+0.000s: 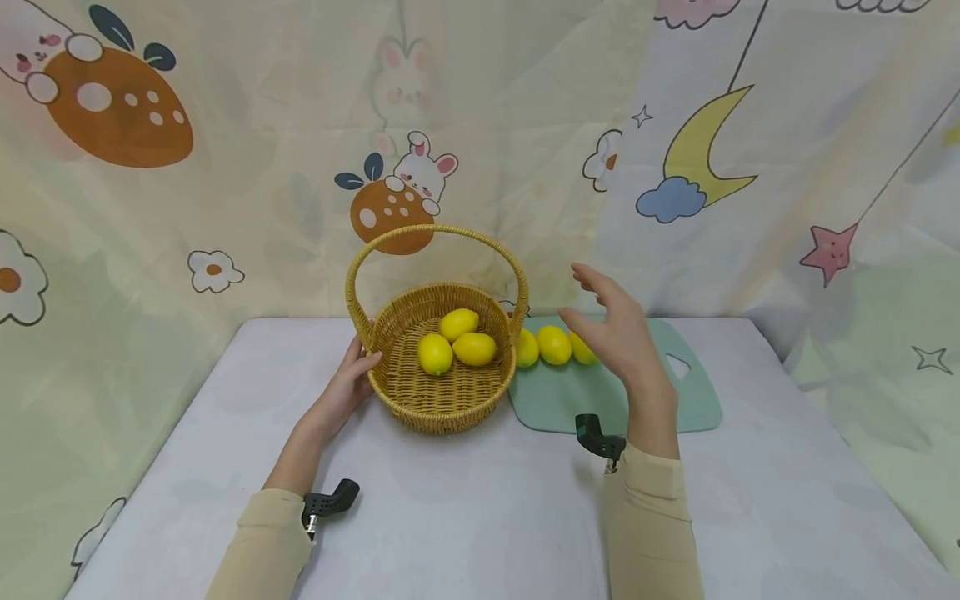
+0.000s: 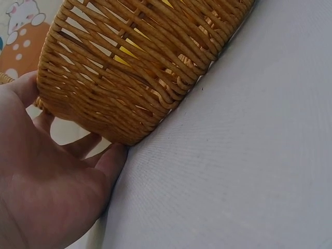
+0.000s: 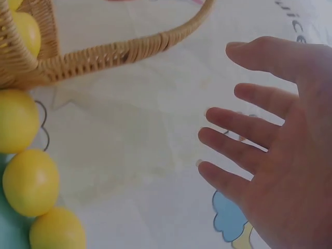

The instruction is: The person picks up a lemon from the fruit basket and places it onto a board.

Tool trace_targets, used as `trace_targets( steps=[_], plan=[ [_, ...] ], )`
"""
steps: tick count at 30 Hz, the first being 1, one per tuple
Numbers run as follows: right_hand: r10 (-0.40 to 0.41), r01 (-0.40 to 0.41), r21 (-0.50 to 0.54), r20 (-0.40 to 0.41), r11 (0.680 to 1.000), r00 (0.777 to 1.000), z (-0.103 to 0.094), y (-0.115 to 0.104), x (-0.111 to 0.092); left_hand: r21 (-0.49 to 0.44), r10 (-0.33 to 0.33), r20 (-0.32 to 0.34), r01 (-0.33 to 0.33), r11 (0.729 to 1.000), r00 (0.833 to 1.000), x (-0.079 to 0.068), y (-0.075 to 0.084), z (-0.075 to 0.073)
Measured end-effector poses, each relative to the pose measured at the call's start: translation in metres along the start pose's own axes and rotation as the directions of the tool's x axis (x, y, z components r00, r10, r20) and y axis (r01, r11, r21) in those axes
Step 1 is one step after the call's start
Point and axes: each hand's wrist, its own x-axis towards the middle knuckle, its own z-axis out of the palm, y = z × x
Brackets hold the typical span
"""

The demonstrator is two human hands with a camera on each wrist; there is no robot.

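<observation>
A wicker basket (image 1: 442, 417) with a tall arched handle stands on the table, holding three lemons (image 1: 475, 349). My left hand (image 1: 341, 392) grips its left side, thumb at the rim and fingers against the outer wall; the left wrist view shows the hand (image 2: 57, 176) close against the weave. To the right, my right hand (image 1: 621, 333) is raised above a green cutting board (image 1: 558, 404), fingers spread and holding nothing. Three more lemons (image 1: 555, 345) sit in a row on the board, the rightmost partly hidden by that hand. In the right wrist view the lemons (image 3: 31, 182) are apart from the fingers.
A white-covered table (image 1: 465, 517) carries everything. Behind it hangs a cloth backdrop (image 1: 525, 150) printed with rabbits, a moon and flowers. The board's right end has a handle hole. Each wrist wears a small black camera mount (image 1: 600, 437).
</observation>
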Motion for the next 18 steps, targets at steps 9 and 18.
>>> trace_targets(
  steps=[9, 18],
  plan=[
    [-0.192, 0.189, 0.085, 0.033, 0.978, 0.981, 0.011, -0.031, -0.005, -0.001, 0.002, 0.005, -0.002, 1.000, 1.000, 0.000, -0.001, -0.001],
    [-0.286, 0.265, 0.173, 0.113, 0.949, 0.951, 0.029, -0.049, -0.006, 0.004, 0.023, 0.010, -0.023, 1.000, 1.000, 0.000, -0.001, 0.000]
  ],
)
